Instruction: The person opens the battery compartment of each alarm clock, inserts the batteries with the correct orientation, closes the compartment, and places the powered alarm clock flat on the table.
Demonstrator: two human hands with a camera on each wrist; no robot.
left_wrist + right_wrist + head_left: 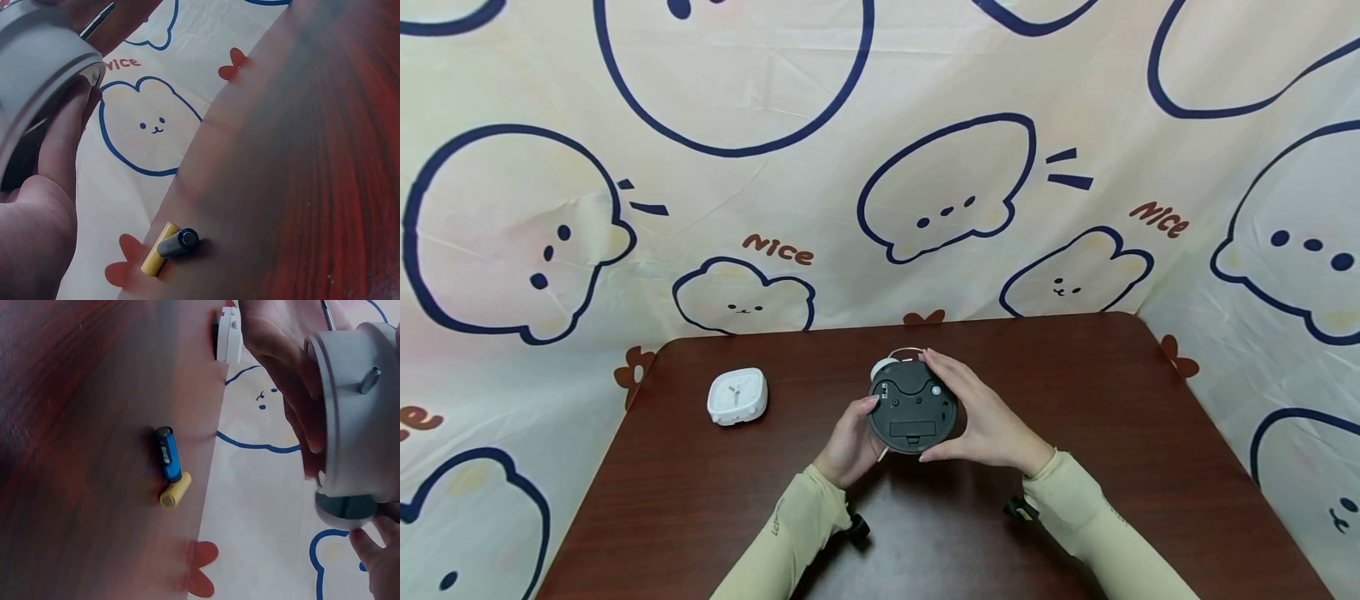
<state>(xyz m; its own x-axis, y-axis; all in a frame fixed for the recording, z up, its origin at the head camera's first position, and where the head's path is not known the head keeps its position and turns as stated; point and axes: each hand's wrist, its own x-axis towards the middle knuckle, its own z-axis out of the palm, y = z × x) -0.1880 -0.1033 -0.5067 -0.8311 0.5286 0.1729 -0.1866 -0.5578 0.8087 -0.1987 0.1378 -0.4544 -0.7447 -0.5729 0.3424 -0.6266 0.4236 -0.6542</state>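
Observation:
Both hands hold a round twin-bell alarm clock (913,407) above the table, its dark back with a battery cover facing up. My left hand (848,442) grips its left edge, with the thumb on the back. My right hand (988,412) spans the right side, fingertips at the top by the bell and thumb at the lower rim. The white side of the case and a thin metal leg (97,22) show in the left wrist view. In the right wrist view the bell (347,509) is near the right fingers (369,553). The clock's face is hidden in the head view.
A white square clock (737,397) lies on the brown table (700,508) to the left. Behind the held clock, a blue battery (167,453) and a yellow battery (175,490) lie touching near the far edge. A patterned cloth (820,208) hangs behind the table.

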